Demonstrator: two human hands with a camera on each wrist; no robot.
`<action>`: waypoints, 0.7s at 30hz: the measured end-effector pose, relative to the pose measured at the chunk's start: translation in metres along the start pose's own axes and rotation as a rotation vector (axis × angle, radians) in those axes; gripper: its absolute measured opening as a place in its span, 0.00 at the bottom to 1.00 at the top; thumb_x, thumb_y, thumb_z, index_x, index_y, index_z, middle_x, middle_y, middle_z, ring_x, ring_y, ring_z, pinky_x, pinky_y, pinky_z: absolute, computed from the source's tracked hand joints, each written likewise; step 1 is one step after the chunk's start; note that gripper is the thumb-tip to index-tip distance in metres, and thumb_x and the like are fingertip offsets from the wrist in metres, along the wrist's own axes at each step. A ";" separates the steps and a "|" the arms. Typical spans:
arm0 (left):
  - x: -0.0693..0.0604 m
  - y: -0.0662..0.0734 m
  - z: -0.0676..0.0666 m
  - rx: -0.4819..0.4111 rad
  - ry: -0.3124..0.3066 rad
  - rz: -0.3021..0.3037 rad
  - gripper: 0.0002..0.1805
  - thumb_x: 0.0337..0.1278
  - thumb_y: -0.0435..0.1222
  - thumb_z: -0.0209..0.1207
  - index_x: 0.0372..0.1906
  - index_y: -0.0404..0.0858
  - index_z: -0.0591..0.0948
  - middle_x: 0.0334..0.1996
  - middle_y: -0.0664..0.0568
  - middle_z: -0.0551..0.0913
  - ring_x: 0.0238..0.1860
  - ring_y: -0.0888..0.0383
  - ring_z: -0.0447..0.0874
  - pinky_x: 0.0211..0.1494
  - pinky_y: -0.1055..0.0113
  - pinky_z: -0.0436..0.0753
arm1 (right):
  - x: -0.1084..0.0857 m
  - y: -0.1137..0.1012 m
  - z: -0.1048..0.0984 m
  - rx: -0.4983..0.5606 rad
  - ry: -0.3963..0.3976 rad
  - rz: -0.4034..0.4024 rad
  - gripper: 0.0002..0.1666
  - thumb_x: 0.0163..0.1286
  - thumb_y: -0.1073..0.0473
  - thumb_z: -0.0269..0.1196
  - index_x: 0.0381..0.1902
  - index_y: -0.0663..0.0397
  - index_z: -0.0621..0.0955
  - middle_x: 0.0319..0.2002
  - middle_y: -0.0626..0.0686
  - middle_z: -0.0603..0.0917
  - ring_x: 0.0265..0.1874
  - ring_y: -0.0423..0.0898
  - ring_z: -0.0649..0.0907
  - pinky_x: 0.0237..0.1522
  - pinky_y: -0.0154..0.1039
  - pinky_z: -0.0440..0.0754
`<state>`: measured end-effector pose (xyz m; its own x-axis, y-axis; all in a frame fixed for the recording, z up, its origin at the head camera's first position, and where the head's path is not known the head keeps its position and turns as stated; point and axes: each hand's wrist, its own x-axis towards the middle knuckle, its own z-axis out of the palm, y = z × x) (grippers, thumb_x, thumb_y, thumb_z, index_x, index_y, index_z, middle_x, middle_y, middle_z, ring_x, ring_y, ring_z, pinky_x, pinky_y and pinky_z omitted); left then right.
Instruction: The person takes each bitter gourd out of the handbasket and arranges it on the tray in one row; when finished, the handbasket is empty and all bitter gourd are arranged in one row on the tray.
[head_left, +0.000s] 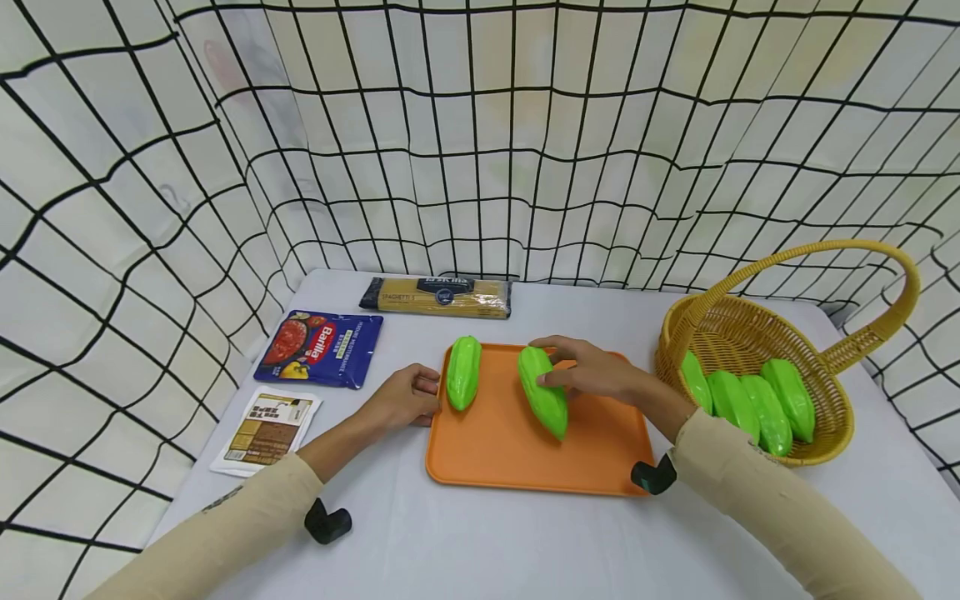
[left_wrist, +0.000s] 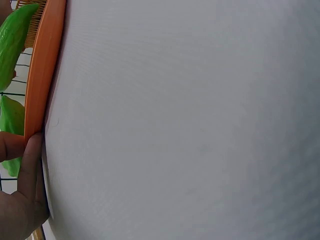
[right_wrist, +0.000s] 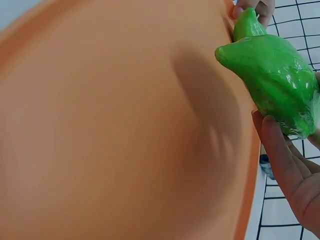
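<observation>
Nearest, two beige sleeves (head_left: pixel 780 492) are reaching over the white desk (head_left: pixel 360 542), a black device (head_left: pixel 327 522) sitting at each wrist. The right sleeve is crossing in front of the tray's right edge.

On the orange tray (head_left: pixel 510 458), the left hand (head_left: pixel 402 397) is pinching the left rim, thumb above and fingers below. The right hand (head_left: pixel 588 367) is pinching a green fruit (head_left: pixel 543 396) between thumb and fingers, holding it over the tray's middle, its shadow falling below. A second fruit (head_left: pixel 463 372) is lying by the left rim.

Left of the tray, a white packet (head_left: pixel 266 429) is showing a brown label whose print is staying too small to read. Beyond it, a blue pouch (head_left: pixel 318 348) is reading "Barilla". To the right, a wicker basket (head_left: pixel 738 329) is holding four more fruits (head_left: pixel 767 414), its handle arching above.

Farther, a pasta pack (head_left: pixel 442 297) is showing "SPAGHETTI 5"; its brand is looking unclear. Farthest, a black net (head_left: pixel 510 133) is hanging before pale cloth.
</observation>
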<state>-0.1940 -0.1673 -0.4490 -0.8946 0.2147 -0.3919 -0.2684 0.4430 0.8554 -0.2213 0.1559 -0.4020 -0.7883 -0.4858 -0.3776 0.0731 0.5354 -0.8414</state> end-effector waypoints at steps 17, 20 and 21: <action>0.001 -0.002 0.001 0.002 0.018 0.017 0.28 0.56 0.28 0.61 0.63 0.31 0.70 0.50 0.43 0.75 0.43 0.55 0.81 0.42 0.65 0.90 | 0.028 -0.009 0.016 0.053 0.026 0.041 0.38 0.68 0.52 0.67 0.73 0.45 0.66 0.64 0.63 0.74 0.51 0.51 0.84 0.50 0.46 0.88; 0.001 -0.001 0.001 0.002 0.020 0.014 0.28 0.56 0.28 0.61 0.63 0.32 0.70 0.50 0.43 0.75 0.43 0.55 0.81 0.42 0.65 0.90 | 0.034 -0.009 0.018 0.053 0.038 0.051 0.39 0.68 0.51 0.67 0.73 0.47 0.66 0.63 0.64 0.74 0.50 0.51 0.85 0.50 0.46 0.88; 0.001 -0.001 0.001 0.002 0.020 0.014 0.28 0.56 0.28 0.61 0.63 0.31 0.70 0.51 0.43 0.75 0.43 0.55 0.81 0.42 0.65 0.90 | 0.036 -0.009 0.019 0.051 0.043 0.055 0.39 0.68 0.51 0.67 0.73 0.47 0.66 0.63 0.65 0.74 0.49 0.51 0.85 0.50 0.46 0.89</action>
<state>-0.1942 -0.1664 -0.4508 -0.9051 0.2036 -0.3734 -0.2552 0.4422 0.8598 -0.2385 0.1208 -0.4154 -0.8077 -0.4256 -0.4080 0.1475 0.5242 -0.8387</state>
